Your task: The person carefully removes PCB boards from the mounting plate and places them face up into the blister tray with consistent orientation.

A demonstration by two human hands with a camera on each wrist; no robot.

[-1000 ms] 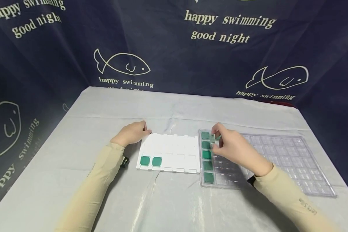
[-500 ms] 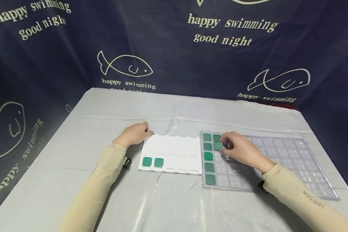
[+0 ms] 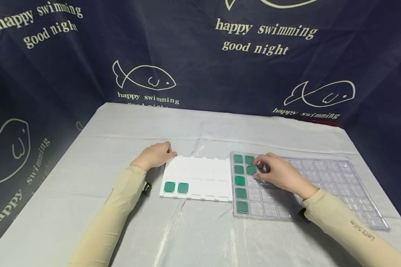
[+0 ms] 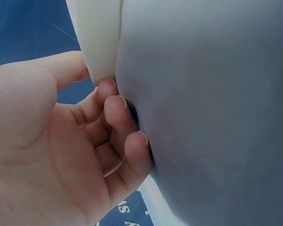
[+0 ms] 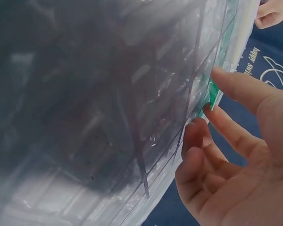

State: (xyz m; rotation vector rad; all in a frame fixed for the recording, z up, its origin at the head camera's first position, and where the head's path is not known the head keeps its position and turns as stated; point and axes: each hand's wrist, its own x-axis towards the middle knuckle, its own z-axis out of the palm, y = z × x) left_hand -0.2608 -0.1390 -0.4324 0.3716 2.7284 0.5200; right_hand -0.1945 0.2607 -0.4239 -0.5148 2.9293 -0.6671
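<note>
At its far left corner, the white tray is pinched between the thumb and index finger of my left hand. The left wrist view shows the tray's edge between them, the other fingers curled on the table. Two green circuit boards lie side by side in the tray's near left slots. My right hand holds a green circuit board by its edges between thumb and index finger, at the second-column pocket of the clear plastic tray. That board sits slightly askew.
Green boards fill the clear tray's left column, and one more lies at the top of its second column. The clear tray stands against the white tray's right side. A dark blue fish-print curtain hangs behind the white-covered table.
My right hand has moved slightly right and lowered its board from a tilted hold into the second-column pocket. The left hand stays at the white tray's corner. The head view has shifted slightly.
</note>
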